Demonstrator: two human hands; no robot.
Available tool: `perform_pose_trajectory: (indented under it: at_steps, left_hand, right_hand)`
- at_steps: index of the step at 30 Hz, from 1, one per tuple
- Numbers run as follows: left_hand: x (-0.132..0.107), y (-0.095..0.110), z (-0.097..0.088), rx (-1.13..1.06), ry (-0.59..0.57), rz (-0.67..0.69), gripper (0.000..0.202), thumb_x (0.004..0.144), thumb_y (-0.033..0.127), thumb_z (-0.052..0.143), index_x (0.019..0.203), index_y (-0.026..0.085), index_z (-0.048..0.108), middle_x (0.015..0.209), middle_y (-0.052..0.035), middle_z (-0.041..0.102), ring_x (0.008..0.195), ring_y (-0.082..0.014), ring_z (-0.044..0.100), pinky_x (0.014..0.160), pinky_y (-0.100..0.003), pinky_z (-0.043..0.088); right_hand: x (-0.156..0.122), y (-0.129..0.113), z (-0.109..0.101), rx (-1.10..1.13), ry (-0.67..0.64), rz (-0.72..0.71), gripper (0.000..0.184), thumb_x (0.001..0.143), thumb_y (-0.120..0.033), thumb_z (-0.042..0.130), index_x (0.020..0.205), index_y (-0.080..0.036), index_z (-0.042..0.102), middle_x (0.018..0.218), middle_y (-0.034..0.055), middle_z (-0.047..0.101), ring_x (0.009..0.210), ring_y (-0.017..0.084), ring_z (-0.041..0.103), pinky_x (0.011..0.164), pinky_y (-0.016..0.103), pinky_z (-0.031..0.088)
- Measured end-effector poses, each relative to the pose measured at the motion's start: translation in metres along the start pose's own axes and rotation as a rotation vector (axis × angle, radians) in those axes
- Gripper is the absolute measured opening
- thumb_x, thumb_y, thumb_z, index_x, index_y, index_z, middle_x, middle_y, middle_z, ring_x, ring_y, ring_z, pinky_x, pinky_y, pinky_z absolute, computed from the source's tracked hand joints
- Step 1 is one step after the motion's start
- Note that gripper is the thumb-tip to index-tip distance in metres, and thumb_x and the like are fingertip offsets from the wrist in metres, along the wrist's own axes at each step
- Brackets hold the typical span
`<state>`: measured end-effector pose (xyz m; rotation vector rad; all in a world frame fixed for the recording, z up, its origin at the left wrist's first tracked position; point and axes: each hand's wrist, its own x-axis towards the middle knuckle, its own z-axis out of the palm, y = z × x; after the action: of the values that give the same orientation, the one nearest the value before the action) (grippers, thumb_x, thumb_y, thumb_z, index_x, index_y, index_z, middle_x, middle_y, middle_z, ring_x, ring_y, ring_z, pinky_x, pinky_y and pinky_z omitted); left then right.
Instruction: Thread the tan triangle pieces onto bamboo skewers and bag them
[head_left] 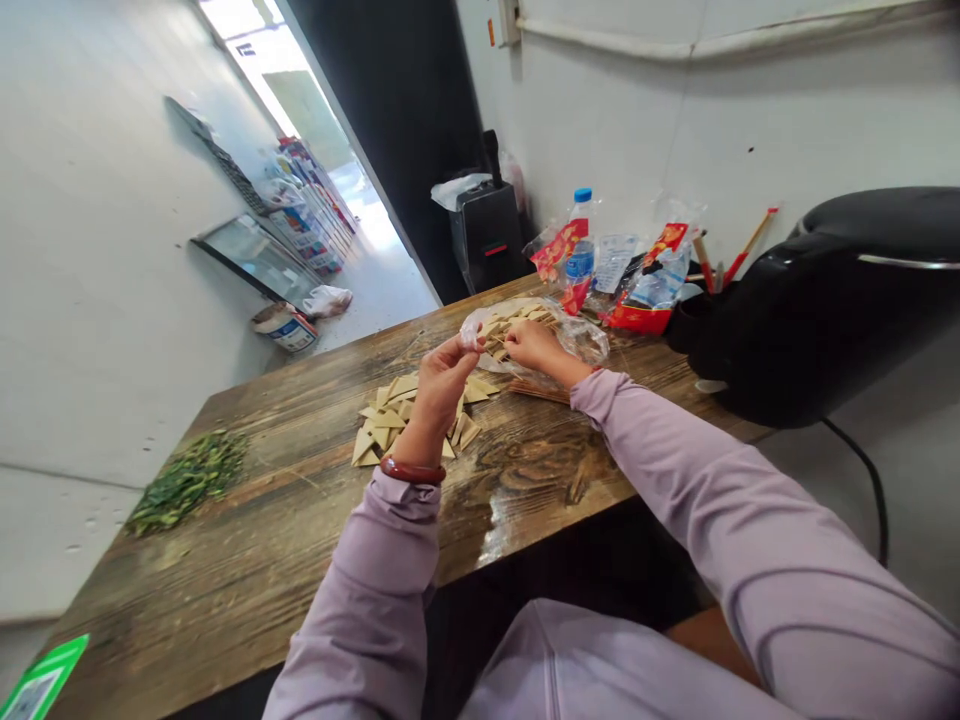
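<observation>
Left hand: raised above the table, thumb and fingers together, clamped on the near left edge of the bag. Red bracelet at the wrist.

Right hand: at the bag's opening, over the tan pieces inside; fingers bent, tips drawn close together; whether a piece is gripped, cannot tell.

Bag: clear plastic, open, lying at the far side of the table, between the triangles and the packets.

Triangles: tan, flat, loose heap, left of the bag, partly behind the left hand.

Sticks: thin, brown, a bundle just on the near side of the bag, below the right wrist.

Leaves: green, one pile, table's left side, well apart from the triangles.

Bottle: blue cap, upright, beyond the bag, red-and-clear packets to either side.

Black machine: far right, beside the packets.

Green card: near left corner.

Bucket: white, on the floor, far left.
</observation>
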<state>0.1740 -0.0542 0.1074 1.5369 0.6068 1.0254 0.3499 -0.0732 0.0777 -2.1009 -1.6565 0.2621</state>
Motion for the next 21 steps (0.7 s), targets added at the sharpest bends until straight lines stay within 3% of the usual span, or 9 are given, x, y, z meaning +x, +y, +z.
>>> perform_pose_trajectory:
  at_steps: [7,12,16,21]
  left_hand:
    - [-0.008,-0.003,-0.003,0.027,-0.007,0.005,0.015,0.07,0.03,0.081,0.075,0.018,0.072,0.115,-0.0078,0.078,0.115,-0.026,0.069,0.113,-0.043,0.041]
    - [-0.014,-0.009,-0.001,0.073,-0.043,0.009,0.014,0.073,0.03,0.077,0.08,0.018,0.074,0.108,-0.0075,0.078,0.119,-0.0258,0.067,0.114,-0.042,0.041]
    - [-0.019,-0.015,-0.007,0.12,0.019,0.01,0.026,0.075,0.031,0.076,0.097,0.019,0.078,0.123,-0.0094,0.075,0.123,-0.0261,0.065,0.111,-0.042,0.044]
    - [-0.035,-0.02,-0.027,0.127,0.152,-0.058,0.037,0.074,0.038,0.078,0.105,0.018,0.076,0.112,-0.0095,0.077,0.099,-0.0204,0.071,0.095,-0.036,0.053]
  right_hand:
    - [0.028,-0.03,0.024,-0.009,-0.109,0.032,0.034,0.096,-0.022,0.057,0.118,-0.006,0.076,0.121,0.0244,0.074,0.112,0.029,0.07,0.089,0.031,0.05]
    - [0.029,-0.035,0.034,0.01,-0.17,-0.063,0.027,0.094,-0.026,0.064,0.113,-0.013,0.079,0.116,0.0154,0.078,0.107,0.026,0.071,0.083,0.025,0.05]
    - [0.016,-0.025,0.019,-0.011,-0.14,-0.103,0.022,0.093,-0.017,0.062,0.103,-0.008,0.079,0.104,0.015,0.079,0.096,0.022,0.071,0.077,0.024,0.047]
    - [-0.031,0.018,-0.017,0.008,0.016,-0.161,0.032,0.101,-0.022,0.049,0.099,-0.012,0.079,0.091,0.01,0.078,0.083,0.018,0.068,0.073,0.025,0.043]
